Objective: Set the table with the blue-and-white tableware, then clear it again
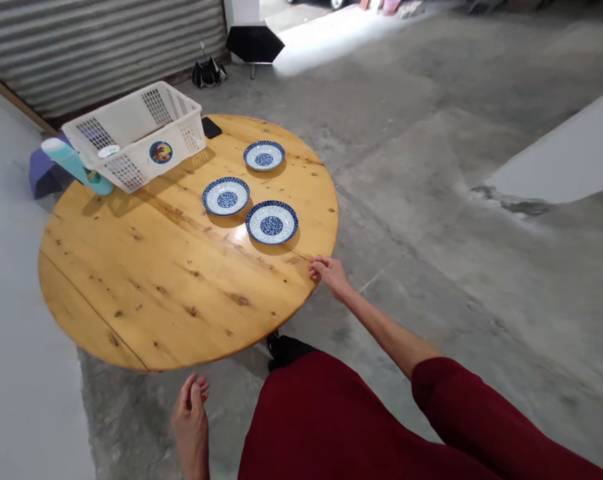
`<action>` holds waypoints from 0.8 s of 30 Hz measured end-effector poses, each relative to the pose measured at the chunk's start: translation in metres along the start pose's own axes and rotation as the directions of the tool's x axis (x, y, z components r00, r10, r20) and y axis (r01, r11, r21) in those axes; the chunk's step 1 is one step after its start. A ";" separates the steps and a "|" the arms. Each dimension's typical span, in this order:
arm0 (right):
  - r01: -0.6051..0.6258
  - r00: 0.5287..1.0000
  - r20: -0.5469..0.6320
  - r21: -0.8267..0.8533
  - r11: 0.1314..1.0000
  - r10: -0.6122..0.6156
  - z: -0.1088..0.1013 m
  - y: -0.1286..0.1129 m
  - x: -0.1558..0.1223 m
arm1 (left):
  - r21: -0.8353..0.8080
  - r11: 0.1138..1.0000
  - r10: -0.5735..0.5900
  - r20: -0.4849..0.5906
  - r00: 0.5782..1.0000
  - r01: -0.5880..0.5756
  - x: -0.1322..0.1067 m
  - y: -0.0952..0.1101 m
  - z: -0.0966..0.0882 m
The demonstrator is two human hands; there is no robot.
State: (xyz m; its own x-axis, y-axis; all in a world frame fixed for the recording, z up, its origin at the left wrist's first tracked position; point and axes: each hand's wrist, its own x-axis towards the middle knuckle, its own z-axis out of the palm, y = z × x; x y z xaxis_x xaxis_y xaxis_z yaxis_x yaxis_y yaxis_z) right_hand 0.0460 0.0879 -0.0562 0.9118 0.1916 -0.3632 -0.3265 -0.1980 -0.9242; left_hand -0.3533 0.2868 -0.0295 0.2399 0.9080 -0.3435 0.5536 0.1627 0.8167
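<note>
My right hand reaches out to the right edge of a round wooden table, fingers curled loosely against the rim, nothing in them. My left hand hangs below the table's near edge, fingers relaxed and apart, holding nothing. Three blue-and-white patterned plates lie on the table: the nearest plate is just beyond my right hand, a second plate sits to its left, and a third plate lies farther back.
A white plastic basket stands at the table's far left, with a teal bottle beside it and a black phone behind. A black umbrella lies on the concrete floor near a roller shutter.
</note>
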 end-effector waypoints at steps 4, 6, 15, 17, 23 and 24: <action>0.012 0.998 -0.055 0.036 0.999 -0.010 0.038 -0.011 0.041 | 0.029 0.998 -0.056 -0.009 0.998 0.056 0.021 0.014 -0.004; 0.023 0.998 -0.067 0.039 0.999 -0.021 0.053 -0.016 0.057 | 0.066 0.996 -0.062 -0.007 0.998 0.062 0.033 0.024 -0.005; 0.023 0.995 -0.092 -0.032 0.999 -0.025 0.080 -0.027 0.090 | 0.134 0.985 -0.113 0.037 0.993 0.107 0.066 0.065 0.012; 0.010 0.994 -0.113 -0.034 0.999 -0.014 0.083 -0.028 0.092 | 0.133 0.983 -0.132 0.062 0.989 0.123 0.070 0.067 0.018; -0.017 0.980 -0.198 -0.042 0.999 0.009 0.092 -0.027 0.098 | 0.176 0.980 -0.114 0.124 0.986 0.091 0.093 0.072 0.024; -0.019 0.977 -0.214 -0.046 0.999 0.008 0.093 -0.027 0.098 | 0.184 0.980 -0.108 0.143 0.984 0.081 0.099 0.074 0.023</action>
State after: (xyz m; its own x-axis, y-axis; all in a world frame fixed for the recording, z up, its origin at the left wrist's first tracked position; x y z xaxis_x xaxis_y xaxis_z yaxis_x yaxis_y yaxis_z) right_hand 0.1213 0.2009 -0.0783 0.9412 -0.0205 -0.3373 -0.3317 -0.2459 -0.9108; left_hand -0.2704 0.3799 -0.0139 0.2901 0.8206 -0.4925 0.7083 0.1620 0.6871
